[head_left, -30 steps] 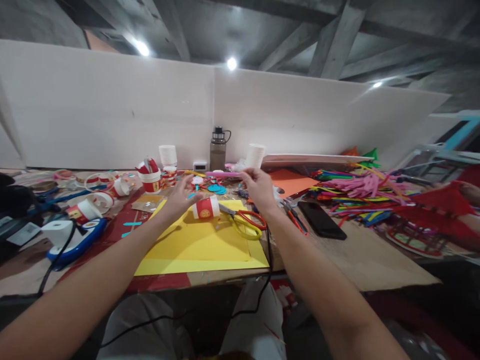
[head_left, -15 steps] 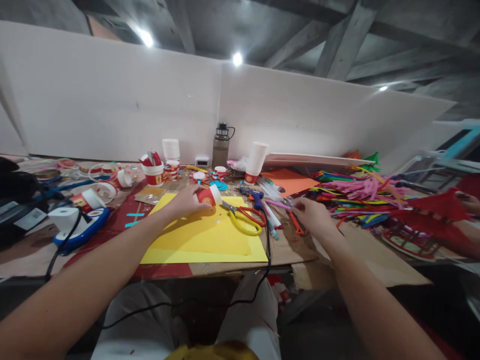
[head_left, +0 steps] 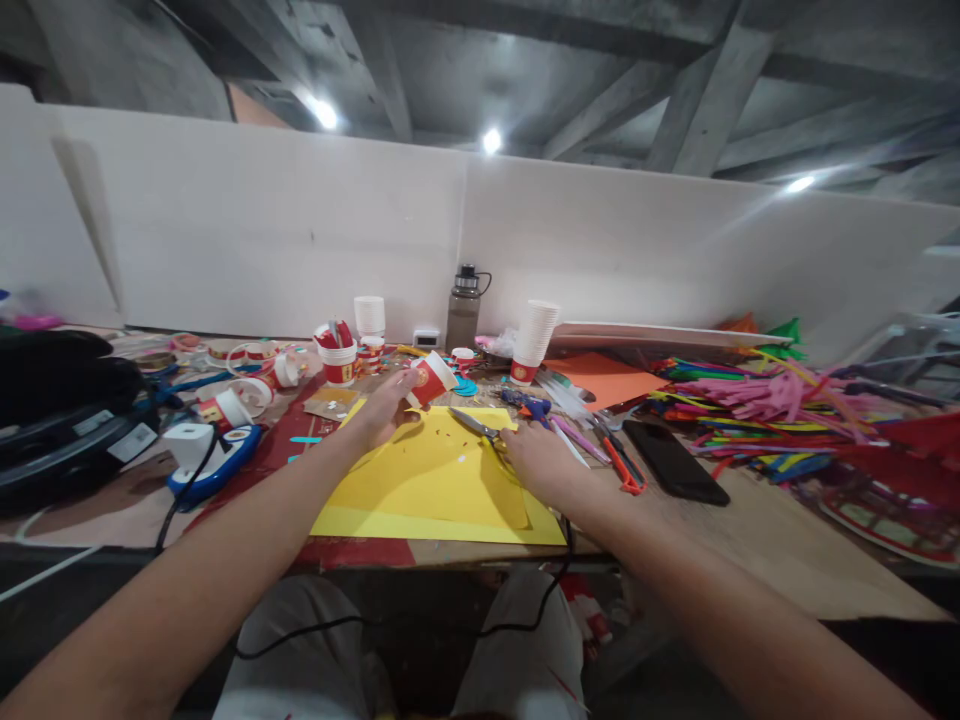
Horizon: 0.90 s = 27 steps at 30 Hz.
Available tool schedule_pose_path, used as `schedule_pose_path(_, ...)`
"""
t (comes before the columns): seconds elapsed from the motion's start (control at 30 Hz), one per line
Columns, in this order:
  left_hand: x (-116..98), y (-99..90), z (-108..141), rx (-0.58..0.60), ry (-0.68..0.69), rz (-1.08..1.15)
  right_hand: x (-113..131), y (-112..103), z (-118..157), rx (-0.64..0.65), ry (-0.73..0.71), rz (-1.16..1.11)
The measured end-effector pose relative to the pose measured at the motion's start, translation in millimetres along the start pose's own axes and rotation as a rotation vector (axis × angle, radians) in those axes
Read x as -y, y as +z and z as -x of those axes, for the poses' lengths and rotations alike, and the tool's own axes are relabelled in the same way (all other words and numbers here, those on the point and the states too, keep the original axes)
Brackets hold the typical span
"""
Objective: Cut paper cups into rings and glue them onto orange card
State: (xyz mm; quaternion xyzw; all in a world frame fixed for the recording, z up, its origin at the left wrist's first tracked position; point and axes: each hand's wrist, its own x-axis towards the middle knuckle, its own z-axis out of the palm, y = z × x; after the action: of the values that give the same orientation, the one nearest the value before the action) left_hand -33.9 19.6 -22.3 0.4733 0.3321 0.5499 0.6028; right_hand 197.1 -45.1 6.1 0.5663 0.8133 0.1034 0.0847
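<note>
the left hand (head_left: 391,408) has its fingers and thumb closed around one cup (head_left: 435,379), red and white, and holds it tilted near the far edge of the two yellow sheets (head_left: 420,490), which overlap one on the other. the right hand (head_left: 540,460) lies over the handles of one pair of scissors (head_left: 478,424), its fingers curled down; its own palm hides the grip, so i cannot tell how tightly it is closed or whether it has hold of them. the two blades point toward the cup, well apart from it.

just beyond the right hand lie one glue gun (head_left: 534,405) and one pink stick (head_left: 583,440); farther right are one red-handled tool (head_left: 624,468) and one phone (head_left: 673,462). one orange sheet (head_left: 619,382) lies behind these, and a heap of coloured stems (head_left: 780,395), too tangled to count, spreads to its right. two tall cup stacks (head_left: 535,340) stand at the back, with one bottle (head_left: 463,312) between them. left of the yellow sheets are two teal strips (head_left: 306,439) and one blue power strip (head_left: 225,470).
</note>
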Motion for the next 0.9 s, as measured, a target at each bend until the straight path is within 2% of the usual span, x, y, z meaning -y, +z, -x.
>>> schedule_pose_path(0.17,-6.4,-0.5,-3.8,-0.005,0.144,0.139,-2.9,0.7,-4.4,-0.006,0.023,0.013)
schedule_pose_path(0.3,-13.8,-7.2,-7.1,-0.11,0.26,0.214,-13.0,0.0,-3.4,-0.191,0.079,-0.084)
schedule_pose_path(0.4,-14.7,-11.6,-8.1,-0.196,0.288,0.245,-22.4,-0.9,-6.2,-0.346,0.158,-0.389)
schedule_pose_path(0.47,-11.9,-11.7,-7.4,-0.215,0.26,0.235,-24.5,-4.5,-11.2,-0.409,0.169,-0.711)
schedule_pose_path(0.57,-4.3,-7.7,-5.7,-0.161,0.213,0.196,-15.9,-15.2,-23.7,-0.435,0.032,-1.305)
schedule_pose_path(0.6,-1.5,-5.9,-5.4,-0.131,0.214,0.18,-10.4,-19.3,-29.1,-0.461,-0.027,-1.442)
schedule_pose_path(0.7,4.3,-2.1,-6.2,-0.073,0.254,0.146,6.8,-27.0,-47.7,-0.592,-0.153,-1.645)
schedule_pose_path(0.8,4.3,-0.8,-6.9,-0.044,0.256,0.156,17.2,-21.8,-63.2,-0.66,-0.097,-1.627)
schedule_pose_path(0.9,1.5,1.6,-4.1,-0.017,0.232,0.136,19.5,-6.5,-70.1,-0.718,-0.045,-1.681)
